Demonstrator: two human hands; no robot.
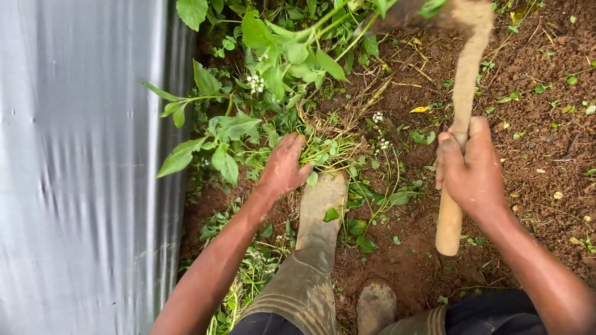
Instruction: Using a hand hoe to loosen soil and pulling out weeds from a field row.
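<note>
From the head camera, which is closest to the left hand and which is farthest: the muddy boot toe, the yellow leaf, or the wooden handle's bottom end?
From the left hand:
1. Muddy boot toe, just right of the hand, almost touching.
2. Yellow leaf, up and to the right on the soil.
3. Wooden handle's bottom end, lower right, below the right hand.

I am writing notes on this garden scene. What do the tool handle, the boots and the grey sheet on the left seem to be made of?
The handle, gripped by the right hand, looks like bare, unvarnished wood: pale tan and matte. The boots seem to be rubber: olive, mud-smeared, with a ribbed cuff. The sheet is probably plastic film: silvery, glossy, with soft wrinkles.
</note>
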